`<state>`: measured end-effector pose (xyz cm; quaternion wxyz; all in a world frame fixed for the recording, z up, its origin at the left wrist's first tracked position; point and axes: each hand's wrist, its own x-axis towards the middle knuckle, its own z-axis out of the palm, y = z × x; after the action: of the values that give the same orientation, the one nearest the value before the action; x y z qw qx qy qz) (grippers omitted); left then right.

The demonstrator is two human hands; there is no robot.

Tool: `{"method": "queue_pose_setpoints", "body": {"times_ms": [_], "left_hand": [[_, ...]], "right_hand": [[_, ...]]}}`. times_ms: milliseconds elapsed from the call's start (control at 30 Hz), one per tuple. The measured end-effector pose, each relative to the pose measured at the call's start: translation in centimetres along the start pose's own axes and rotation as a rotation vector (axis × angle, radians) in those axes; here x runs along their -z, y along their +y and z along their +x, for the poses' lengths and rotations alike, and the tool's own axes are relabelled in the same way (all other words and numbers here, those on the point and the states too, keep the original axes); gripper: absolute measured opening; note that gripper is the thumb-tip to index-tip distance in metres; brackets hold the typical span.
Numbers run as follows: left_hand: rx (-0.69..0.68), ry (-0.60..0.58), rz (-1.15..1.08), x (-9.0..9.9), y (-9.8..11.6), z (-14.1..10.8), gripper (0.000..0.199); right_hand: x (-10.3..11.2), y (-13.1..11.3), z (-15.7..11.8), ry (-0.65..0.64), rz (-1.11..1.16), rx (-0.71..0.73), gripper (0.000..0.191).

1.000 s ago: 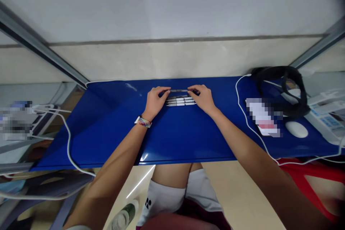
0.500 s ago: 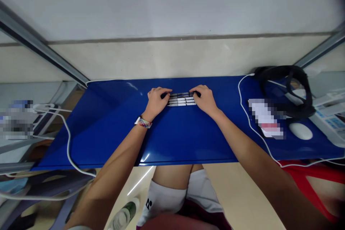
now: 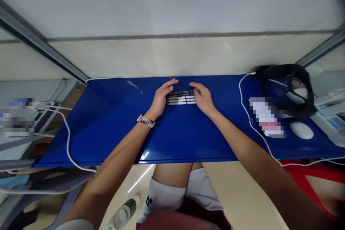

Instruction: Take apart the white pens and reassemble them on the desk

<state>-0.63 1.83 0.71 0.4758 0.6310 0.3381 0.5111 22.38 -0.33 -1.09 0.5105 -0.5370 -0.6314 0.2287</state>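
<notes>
Several slim pens [image 3: 181, 98], white with dark parts, lie side by side in a row on the blue table. At their left ends stands my left hand [image 3: 161, 97], open and turned on edge, its fingers stretched forward and its palm facing the pens. My right hand [image 3: 203, 98] is at the right ends, fingers extended and curved inward. It covers those tips, so I cannot tell exactly where it touches them. Neither hand grips a pen. A multicoloured watch band [image 3: 146, 120] is on my left wrist.
To the right on the blue table [image 3: 172, 140] lie a phone [image 3: 265, 116], a white mouse [image 3: 302, 130] and a black headset-like strap [image 3: 287, 90]. White cables [image 3: 249, 118] run along both sides. A bottle [image 3: 124, 212] is below the table.
Both hands have loosened from the pen ends, and their fingers have straightened. The left hand has turned on edge and shifted slightly right. The pens remain in their row.
</notes>
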Motion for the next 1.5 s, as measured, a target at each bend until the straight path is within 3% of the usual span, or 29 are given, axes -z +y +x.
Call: {"method": "queue_pose_setpoints", "body": {"times_ms": [433,700,1000,1233,1500], "left_hand": [[0.002,-0.02,-0.046,-0.4,-0.1,0.4,0.031],[-0.031,-0.035,0.042,0.2,-0.7,0.5,0.031],[-0.097,0.049,0.331,0.9,0.7,-0.3,0.026],[-0.129,0.102,0.391,1.2,0.7,-0.2,0.024],[-0.123,0.097,0.355,1.1,0.7,-0.2,0.022]], "right_hand": [[-0.8,-0.6,-0.4,0.012,0.032,-0.036,0.049],[-0.6,-0.8,-0.5,0.002,-0.037,0.046,0.033],[1.4,-2.2,-1.1,-0.305,-0.143,0.402,0.023],[1.9,-2.8,-1.4,-0.444,-0.146,0.494,0.02],[2.4,-2.6,-1.3,-0.43,-0.198,0.504,0.009]]}}
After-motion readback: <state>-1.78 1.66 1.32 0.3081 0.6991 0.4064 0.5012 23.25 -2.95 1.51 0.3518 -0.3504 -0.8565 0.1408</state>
